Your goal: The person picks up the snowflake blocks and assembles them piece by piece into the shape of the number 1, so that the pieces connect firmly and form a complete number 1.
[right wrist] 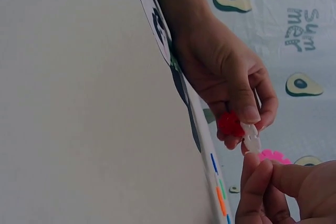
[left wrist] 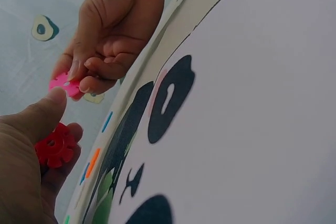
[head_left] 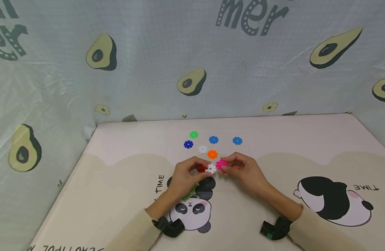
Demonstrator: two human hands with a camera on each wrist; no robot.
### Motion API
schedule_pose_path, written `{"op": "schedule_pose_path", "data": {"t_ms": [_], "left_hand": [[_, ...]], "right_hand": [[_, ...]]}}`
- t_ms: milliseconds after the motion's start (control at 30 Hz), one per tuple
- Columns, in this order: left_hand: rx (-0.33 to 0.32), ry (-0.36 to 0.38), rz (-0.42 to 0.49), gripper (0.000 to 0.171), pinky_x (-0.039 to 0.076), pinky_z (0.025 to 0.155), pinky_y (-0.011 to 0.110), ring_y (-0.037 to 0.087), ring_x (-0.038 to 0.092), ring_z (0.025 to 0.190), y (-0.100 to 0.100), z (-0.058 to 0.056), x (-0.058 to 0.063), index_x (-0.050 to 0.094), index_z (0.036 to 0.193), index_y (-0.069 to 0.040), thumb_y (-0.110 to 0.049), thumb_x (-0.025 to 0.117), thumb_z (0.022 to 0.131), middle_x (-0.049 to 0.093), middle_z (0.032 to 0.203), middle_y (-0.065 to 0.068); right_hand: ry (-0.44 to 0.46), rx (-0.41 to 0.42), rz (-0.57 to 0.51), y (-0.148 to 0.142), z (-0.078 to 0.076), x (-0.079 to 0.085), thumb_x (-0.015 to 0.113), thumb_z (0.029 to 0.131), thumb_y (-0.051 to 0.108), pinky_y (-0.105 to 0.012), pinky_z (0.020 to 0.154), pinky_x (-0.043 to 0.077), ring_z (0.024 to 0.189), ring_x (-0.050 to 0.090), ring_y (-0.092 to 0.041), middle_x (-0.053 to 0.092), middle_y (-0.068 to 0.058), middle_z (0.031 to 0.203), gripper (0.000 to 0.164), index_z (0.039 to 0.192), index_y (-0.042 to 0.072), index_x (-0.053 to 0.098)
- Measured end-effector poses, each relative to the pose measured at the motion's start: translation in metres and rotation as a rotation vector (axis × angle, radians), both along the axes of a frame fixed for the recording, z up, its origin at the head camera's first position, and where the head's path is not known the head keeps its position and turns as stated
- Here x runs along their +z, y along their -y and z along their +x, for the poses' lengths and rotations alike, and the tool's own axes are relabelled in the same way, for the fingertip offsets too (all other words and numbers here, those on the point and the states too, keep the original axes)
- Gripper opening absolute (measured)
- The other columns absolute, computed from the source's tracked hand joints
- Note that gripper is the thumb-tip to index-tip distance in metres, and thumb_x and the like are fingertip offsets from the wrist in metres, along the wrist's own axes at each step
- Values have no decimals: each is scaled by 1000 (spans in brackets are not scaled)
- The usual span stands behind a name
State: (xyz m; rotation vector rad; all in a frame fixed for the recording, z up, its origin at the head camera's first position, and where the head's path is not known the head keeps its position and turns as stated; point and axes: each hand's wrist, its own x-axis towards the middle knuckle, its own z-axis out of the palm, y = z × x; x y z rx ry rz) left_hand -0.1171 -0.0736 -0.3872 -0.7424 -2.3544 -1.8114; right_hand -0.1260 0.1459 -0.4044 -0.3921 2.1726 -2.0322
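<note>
In the head view, my left hand (head_left: 183,177) holds a red notched plastic disc (head_left: 201,168) together with a white notched disc (head_left: 211,168). The right wrist view shows the white disc (right wrist: 252,139) against the red one (right wrist: 230,123), at an angle to it. Between thumb and fingers, my right hand (head_left: 244,171) pinches a pink notched disc (head_left: 221,164). Its edge is close to the white disc; whether the two touch, I cannot tell. Seen from the left wrist, the pink disc (left wrist: 64,83) is partly covered by fingertips, and the white disc is hidden.
Beyond the hands, loose discs lie flat on the table (head_left: 133,205): orange (head_left: 212,154), white (head_left: 203,149), dark blue (head_left: 188,144), green (head_left: 194,134) and two lighter blue, one (head_left: 213,139) left of the other (head_left: 237,141). An avocado-print curtain (head_left: 148,45) hangs behind the table.
</note>
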Motion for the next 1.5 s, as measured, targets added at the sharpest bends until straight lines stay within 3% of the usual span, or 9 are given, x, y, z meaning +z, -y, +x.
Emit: {"op": "schedule_pose_path", "data": {"t_ms": [300, 733, 1233, 1500], "left_hand": [[-8, 9, 5, 24, 51, 86, 39, 23, 66, 89, 0, 0, 1, 66, 97, 4, 2, 77, 76, 69, 100, 13], [-15, 64, 21, 22, 51, 87, 36, 22, 66, 95, 0, 1, 1, 65, 97, 6, 1, 76, 78, 69, 101, 16], [-27, 145, 93, 22, 51, 85, 30, 22, 67, 94, 2, -1, -4, 66, 96, 4, 4, 76, 77, 70, 101, 14], [-28, 213, 154, 20, 53, 79, 29, 21, 68, 89, 2, -1, -3, 65, 95, 6, 6, 74, 78, 70, 101, 16]], "right_hand": [[-4, 10, 22, 1, 1, 1, 71, 86, 6, -29, 75, 54, 85, 69, -32, 67, -18, 100, 24, 107, -2, 64], [-7, -49, 61, 3, 6, -1, 74, 84, 12, -28, 74, 54, 79, 68, -29, 69, -12, 99, 22, 103, 2, 70], [22, -50, -31, 7, 8, -4, 73, 83, 4, -31, 75, 55, 81, 69, -33, 68, -18, 104, 22, 103, -5, 68], [26, -75, -23, 9, 10, -2, 74, 83, 4, -31, 75, 55, 80, 69, -31, 68, -17, 106, 22, 102, -4, 69]]}}
